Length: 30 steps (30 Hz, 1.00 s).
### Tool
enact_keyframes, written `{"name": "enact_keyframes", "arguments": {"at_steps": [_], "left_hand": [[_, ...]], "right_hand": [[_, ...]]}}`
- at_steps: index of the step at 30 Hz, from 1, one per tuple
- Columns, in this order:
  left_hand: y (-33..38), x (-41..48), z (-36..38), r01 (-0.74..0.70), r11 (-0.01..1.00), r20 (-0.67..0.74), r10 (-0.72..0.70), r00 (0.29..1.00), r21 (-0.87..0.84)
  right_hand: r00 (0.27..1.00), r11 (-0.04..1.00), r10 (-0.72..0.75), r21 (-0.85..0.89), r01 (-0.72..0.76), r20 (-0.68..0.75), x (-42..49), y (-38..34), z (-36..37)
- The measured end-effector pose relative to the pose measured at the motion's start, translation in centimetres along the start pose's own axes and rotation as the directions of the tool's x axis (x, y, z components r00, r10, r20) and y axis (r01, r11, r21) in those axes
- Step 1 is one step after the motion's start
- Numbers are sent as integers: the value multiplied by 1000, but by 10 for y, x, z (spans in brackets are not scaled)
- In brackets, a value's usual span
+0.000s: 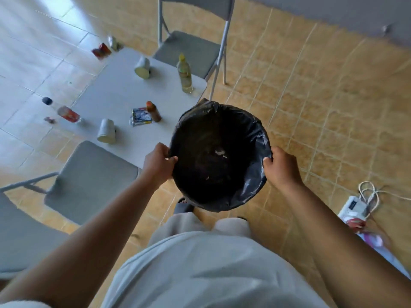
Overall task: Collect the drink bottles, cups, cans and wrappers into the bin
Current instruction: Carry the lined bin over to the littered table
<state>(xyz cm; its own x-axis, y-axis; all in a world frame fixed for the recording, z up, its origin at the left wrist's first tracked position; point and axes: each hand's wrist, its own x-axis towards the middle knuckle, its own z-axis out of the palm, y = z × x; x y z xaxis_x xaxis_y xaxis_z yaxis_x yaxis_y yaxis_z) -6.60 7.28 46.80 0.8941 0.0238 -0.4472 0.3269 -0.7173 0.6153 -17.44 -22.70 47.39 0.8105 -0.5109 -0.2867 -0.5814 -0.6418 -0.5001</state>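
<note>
We hold the bin (250,188), lined with a black bag, by its rim just off the tabletop's (124,92) near right edge, over the tiled floor; we cannot tell whether it stands or hangs lifted. Our left hand (159,164) grips the rim on its left side, thumb lying over the bag's edge and fingers curled round the outside. Our right hand (281,168) grips the opposite side, fingers pressed together and hooked over the rim. A few pale scraps (220,152) lie at the bottom of the bin. On the tabletop a yellow-capped bottle (184,74) stands upright near the right corner, and a white cup (142,67) lies tipped near the far edge. A small brown bottle (154,111) stands near the middle, touching a crumpled wrapper (141,117). A second cup (106,131) lies on its side toward the near left edge. A clear bottle with a red label (64,111) lies at the left corner. Something red (101,50) sits by the far corner, too blurred to name. One grey chair (189,50) stands beyond the table, another (93,181) at its near side.
</note>
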Motion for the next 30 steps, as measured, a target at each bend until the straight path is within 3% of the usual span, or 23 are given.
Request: {"name": "enact_keyframes", "arguments": {"at_steps": [5, 13, 19, 30], "left_hand": [[3, -20, -16, 19, 999, -95, -21, 995, -31], [-18, -53, -21, 161, 959, -177, -205, 963, -234], [-43, -58, -35, 242, 915, -167, -307, 937, -324], [-80, 12, -83, 302, 864, -197, -404, 893, -402]], "right_hand": [[988, 989, -148, -9, 149, 38, 14, -29, -25], [920, 934, -345, -30, 356, 183, 27, -60, -26], [878, 908, -390, -45, 417, 279, 46, -92, -1], [802, 869, -412, -79, 489, 433, 106, -205, 65]]}}
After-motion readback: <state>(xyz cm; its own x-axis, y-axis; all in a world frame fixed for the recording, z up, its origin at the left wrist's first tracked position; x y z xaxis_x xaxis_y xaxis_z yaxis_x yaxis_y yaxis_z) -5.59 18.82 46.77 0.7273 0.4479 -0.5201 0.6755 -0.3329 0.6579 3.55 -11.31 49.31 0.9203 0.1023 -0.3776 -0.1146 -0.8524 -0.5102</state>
